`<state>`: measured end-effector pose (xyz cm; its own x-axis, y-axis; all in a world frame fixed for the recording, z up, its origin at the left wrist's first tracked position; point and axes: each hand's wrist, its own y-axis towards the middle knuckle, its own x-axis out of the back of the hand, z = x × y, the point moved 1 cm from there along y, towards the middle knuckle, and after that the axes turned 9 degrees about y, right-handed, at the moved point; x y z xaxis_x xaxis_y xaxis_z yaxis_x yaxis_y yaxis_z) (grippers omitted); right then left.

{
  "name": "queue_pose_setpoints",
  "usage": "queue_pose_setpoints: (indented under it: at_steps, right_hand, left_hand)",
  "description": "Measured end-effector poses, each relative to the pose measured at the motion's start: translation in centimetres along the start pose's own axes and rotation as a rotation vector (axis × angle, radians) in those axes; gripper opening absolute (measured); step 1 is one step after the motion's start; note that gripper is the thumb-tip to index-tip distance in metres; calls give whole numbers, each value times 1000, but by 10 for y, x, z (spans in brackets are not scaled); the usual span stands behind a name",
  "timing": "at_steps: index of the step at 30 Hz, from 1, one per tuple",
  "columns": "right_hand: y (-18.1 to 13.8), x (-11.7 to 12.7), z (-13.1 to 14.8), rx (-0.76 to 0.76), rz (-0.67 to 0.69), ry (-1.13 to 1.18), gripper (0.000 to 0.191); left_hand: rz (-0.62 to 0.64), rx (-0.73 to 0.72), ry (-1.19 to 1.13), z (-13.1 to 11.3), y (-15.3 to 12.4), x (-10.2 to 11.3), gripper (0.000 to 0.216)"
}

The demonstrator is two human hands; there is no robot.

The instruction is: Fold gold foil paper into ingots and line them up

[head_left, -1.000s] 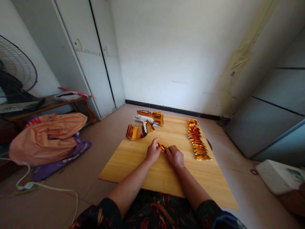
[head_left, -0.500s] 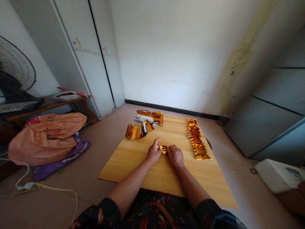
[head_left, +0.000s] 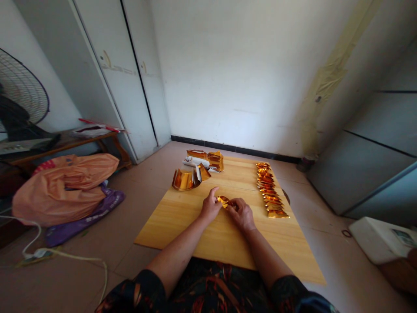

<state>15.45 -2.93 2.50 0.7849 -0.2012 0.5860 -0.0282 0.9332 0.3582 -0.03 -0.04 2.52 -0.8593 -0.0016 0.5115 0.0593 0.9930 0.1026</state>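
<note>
Between my two hands, above the middle of the wooden board, is a small piece of folded gold foil paper. My left hand pinches its left end, with one finger raised. The fingers of my right hand are closed on its right end and hide part of it. Along the board's right side runs a row of folded gold foil pieces, close together. Left of my hands lies a curved stack of gold foil sheets.
At the board's far edge lie more gold foil sheets beside a white wrapped bundle. On the floor to the left are an orange bag, a purple bag and a white cable. A white box stands at the right.
The foil piece has turned and looks longer and more curled between my fingers. My right hand has shifted slightly right and its grip has changed; my left hand has hardly moved.
</note>
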Motion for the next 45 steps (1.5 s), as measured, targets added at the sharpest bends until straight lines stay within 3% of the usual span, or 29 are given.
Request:
queue_pose_setpoints:
  at_steps: [7,16,25,36,40,45]
  right_hand:
    - [-8,6,-10,-46,-50,0,24]
    - [-9,7,4,36,12,-75,16]
    - [-10,11,3,10,-7,-90,16]
    - [-18,17,3,163,-113,-202,16]
    - [-27,38,4,283,-182,-321,20]
    - [-66,106,-13,355,-212,-461,23]
  left_hand:
    - [4,30,-36,1,-1,-4,65]
    - [-16,22,-19,-2,-2,-4,66]
    - [-6,32,-8,-2,-2,-3,66]
    - [41,30,-105,-9,-8,-9,65]
    - [111,-81,-60,-14,-16,-4,68]
    - [317,-205,-76,-10,-27,3,84]
